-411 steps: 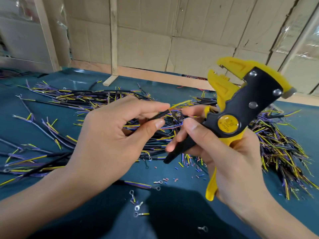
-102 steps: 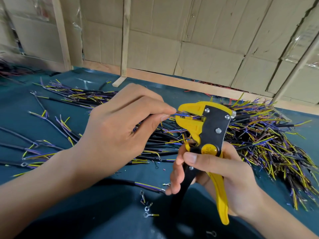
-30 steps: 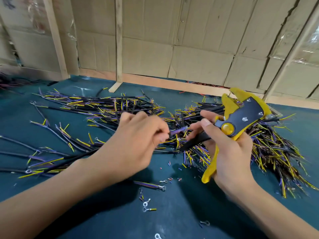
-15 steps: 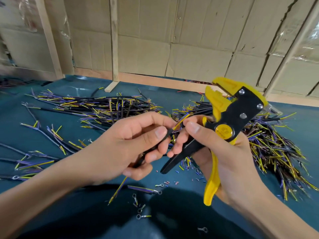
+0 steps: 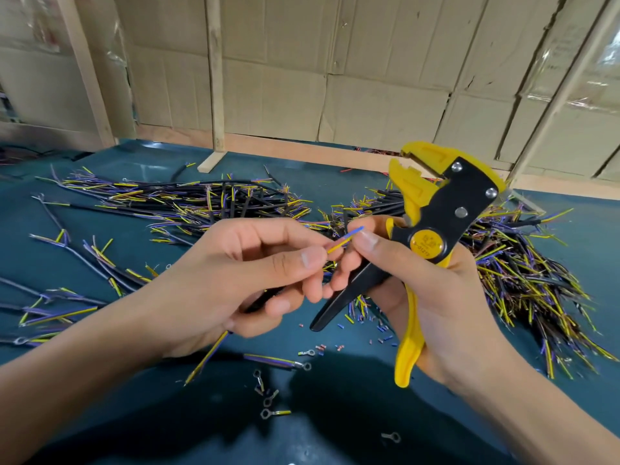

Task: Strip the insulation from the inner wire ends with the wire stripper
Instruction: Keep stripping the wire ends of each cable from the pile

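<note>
My left hand (image 5: 235, 283) grips a short black cable, whose yellow and blue inner wire ends (image 5: 345, 239) stick out past the thumb and forefinger. The cable's other end (image 5: 206, 357) hangs below my palm. My right hand (image 5: 432, 307) holds the yellow and black wire stripper (image 5: 432, 223) by its handles, jaws pointing up and away from the wires. The right thumb and forefinger touch the tips of the inner wires.
Two heaps of cut black cables with yellow and purple wires lie on the teal table, one behind my left hand (image 5: 208, 199), one at the right (image 5: 523, 270). Insulation scraps (image 5: 359, 313) and ring terminals (image 5: 268, 397) lie near the front. Cardboard wall (image 5: 335, 78) behind.
Since a second ago my left hand has picked a cable off the table and raised it; my right hand has brought the stripper up and its fingers have come onto the wire ends.
</note>
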